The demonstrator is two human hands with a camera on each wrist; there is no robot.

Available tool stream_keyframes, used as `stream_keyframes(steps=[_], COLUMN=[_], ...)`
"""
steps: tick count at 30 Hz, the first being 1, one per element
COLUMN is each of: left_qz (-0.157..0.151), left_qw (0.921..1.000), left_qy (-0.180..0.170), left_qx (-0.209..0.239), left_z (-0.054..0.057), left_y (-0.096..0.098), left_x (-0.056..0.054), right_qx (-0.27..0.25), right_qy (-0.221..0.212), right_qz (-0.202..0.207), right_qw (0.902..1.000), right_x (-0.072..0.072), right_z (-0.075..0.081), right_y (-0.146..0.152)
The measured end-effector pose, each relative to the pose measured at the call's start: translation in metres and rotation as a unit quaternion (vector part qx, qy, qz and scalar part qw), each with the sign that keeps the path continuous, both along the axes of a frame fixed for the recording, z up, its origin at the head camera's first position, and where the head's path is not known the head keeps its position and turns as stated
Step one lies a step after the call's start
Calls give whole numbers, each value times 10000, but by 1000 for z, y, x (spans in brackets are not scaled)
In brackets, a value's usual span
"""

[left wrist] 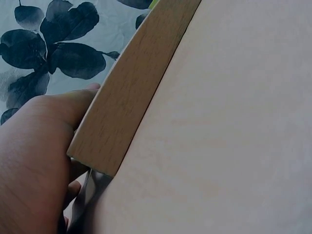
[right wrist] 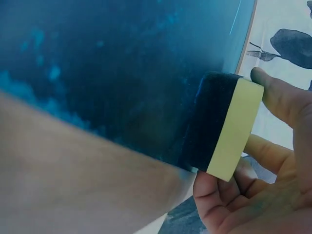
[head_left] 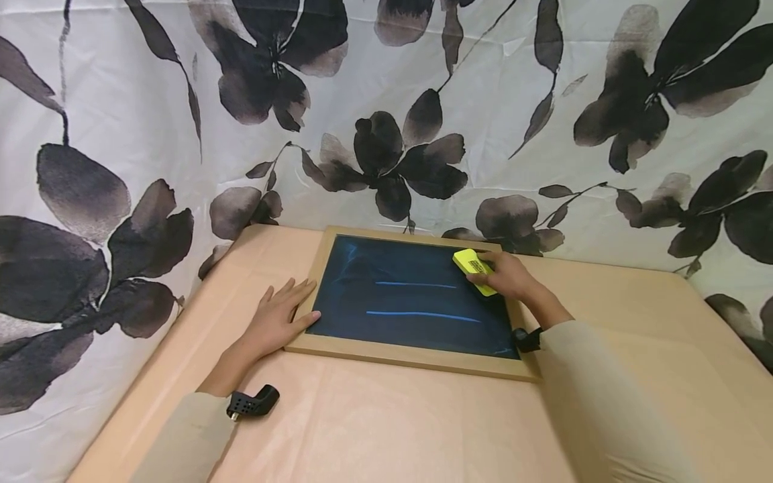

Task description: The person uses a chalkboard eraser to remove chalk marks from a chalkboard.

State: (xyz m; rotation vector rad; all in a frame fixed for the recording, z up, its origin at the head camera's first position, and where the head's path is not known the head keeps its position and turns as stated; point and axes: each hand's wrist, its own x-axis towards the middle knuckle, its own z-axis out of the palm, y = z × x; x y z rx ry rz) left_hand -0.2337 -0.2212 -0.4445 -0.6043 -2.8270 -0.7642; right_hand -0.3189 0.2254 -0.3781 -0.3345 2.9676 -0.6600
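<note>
A wood-framed chalkboard lies on the table, with two blue lines across its middle and faint blue smears at its upper left. My right hand grips a yellow eraser at the board's upper right. In the right wrist view the eraser shows a dark felt side against the board, with thumb and fingers round its yellow back. My left hand rests on the board's left edge with fingers spread, the thumb over the frame. The left wrist view shows the wooden frame beside that hand.
The board rests on a light tan table. Behind it hangs a white cloth with dark printed flowers. Black wrist cameras sit on both wrists, below beige sleeves.
</note>
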Motion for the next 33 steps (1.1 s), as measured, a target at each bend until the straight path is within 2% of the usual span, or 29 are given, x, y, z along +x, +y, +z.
stream_keyframes(steps=[8,21,33], left_qz=[-37,-12,-9], left_qw=[10000,10000,9999], left_qy=[24,-64,-101], left_qx=[-9,75,69], left_z=[3,0,1], left_y=[-1,-1,1], left_x=[-1,1,0], right_qx=[-183,-156,-5], right_qy=[-17,-43,58], right_qz=[-225,-282,-91], right_qw=[9996,9995,9999], right_x=[0,2,1], right_z=[-1,-3,-2], right_y=[-5,-15,-33])
